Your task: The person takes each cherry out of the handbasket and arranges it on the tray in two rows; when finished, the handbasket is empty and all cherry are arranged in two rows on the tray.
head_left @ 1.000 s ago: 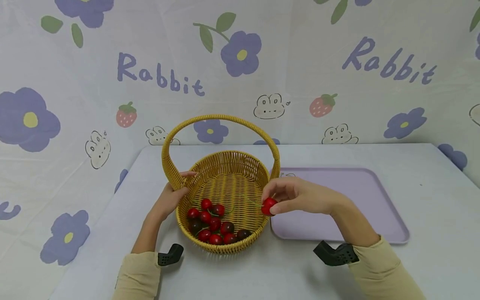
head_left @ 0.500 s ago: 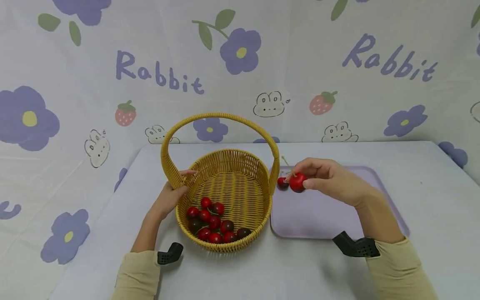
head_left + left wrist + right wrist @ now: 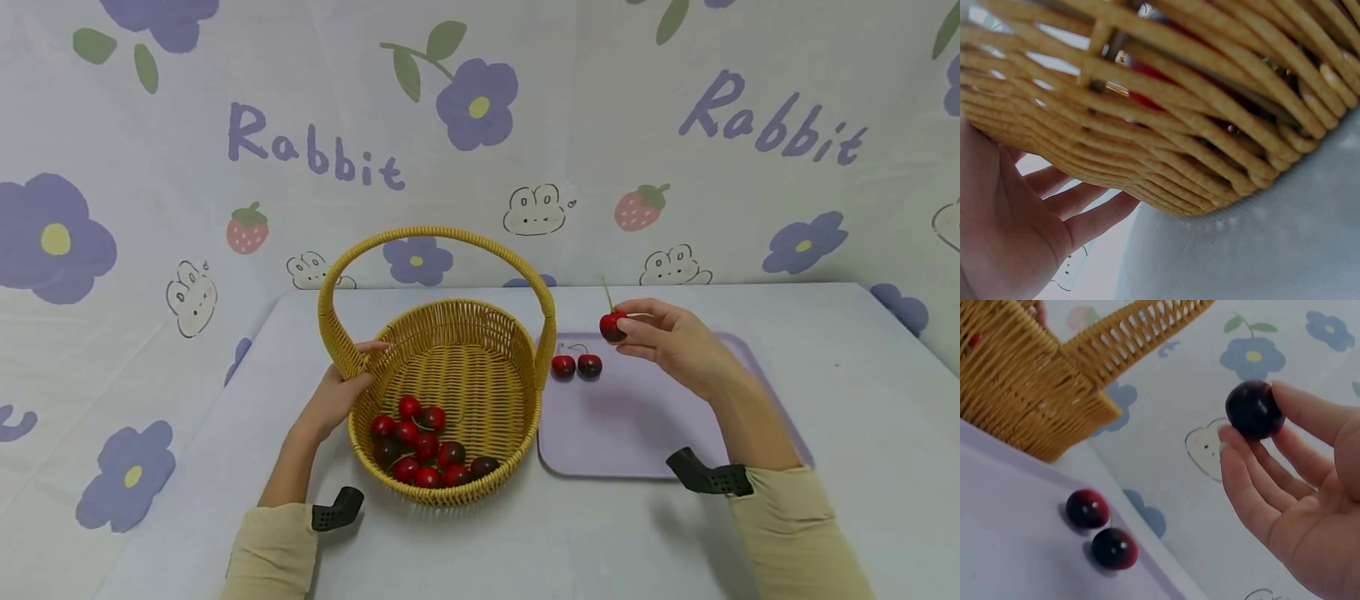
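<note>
In the head view my right hand (image 3: 675, 342) pinches a dark red cherry (image 3: 612, 326) between thumb and fingertips, its green stem pointing up, above the back part of the lilac tray (image 3: 637, 442). That held cherry (image 3: 1255, 410) looks nearly black in the right wrist view. Two more cherries lie side by side at the tray's back left, a red one (image 3: 563, 367) and a darker one (image 3: 589, 366). At the left, my left hand (image 3: 333, 402) grips the side of the yellow wicker basket (image 3: 480, 375) by the handle's base. Several cherries (image 3: 426, 447) fill the basket's front left part.
The basket's tall arched handle (image 3: 438, 232) rises over its opening. Its right side stands close against the tray's left edge. Both stand on a white-covered table (image 3: 525, 542), with a patterned cloth (image 3: 585, 125) hanging behind.
My right hand has carried the cherry from the basket's right rim to the right and back over the tray, uncovering the two cherries there. My left hand stays on the basket.
</note>
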Demonstrator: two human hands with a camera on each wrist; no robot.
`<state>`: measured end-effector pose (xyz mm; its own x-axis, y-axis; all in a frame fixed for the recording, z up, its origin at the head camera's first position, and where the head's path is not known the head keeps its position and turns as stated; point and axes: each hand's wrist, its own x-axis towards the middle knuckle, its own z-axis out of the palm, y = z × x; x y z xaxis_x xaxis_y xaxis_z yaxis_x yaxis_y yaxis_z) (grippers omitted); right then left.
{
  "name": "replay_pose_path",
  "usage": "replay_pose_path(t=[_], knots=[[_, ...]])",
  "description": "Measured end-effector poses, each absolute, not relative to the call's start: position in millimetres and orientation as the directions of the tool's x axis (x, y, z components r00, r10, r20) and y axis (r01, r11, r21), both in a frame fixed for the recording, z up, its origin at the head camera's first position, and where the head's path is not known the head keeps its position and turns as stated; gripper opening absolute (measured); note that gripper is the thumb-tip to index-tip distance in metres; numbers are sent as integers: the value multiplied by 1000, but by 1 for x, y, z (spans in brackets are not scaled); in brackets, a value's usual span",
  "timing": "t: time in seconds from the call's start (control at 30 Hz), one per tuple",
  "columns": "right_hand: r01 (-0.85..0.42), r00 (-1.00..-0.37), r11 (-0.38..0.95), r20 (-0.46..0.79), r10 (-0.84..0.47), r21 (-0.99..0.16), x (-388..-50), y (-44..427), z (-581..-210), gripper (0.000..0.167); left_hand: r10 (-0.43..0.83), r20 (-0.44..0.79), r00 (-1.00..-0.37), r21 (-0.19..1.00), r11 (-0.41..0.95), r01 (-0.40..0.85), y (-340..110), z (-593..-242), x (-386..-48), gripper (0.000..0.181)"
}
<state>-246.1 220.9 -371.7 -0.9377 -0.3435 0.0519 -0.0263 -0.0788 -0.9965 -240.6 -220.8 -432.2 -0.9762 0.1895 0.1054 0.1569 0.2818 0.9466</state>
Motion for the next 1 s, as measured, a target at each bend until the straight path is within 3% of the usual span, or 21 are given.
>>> replay_pose_path(t=[0.27, 0.47, 0.83, 1.0], knots=[[55, -967, 11, -56, -247, -998, -257, 230, -395, 36, 192, 109, -975, 942, 293, 163, -220, -432, -240, 44], [90, -970, 162, -124, -210, -983, -262, 232, -407, 50, 194, 105, -975, 942, 294, 160, -220, -432, -240, 44], [96, -978, 318, -148, -145, -943, -272, 232, -430, 54, 189, 99, -977, 943, 295, 153, -220, -430, -239, 44], [102, -981, 377, -157, -117, -921, -273, 226, -434, 48, 184, 99, -978, 943, 296, 151, -220, -430, -238, 44]])
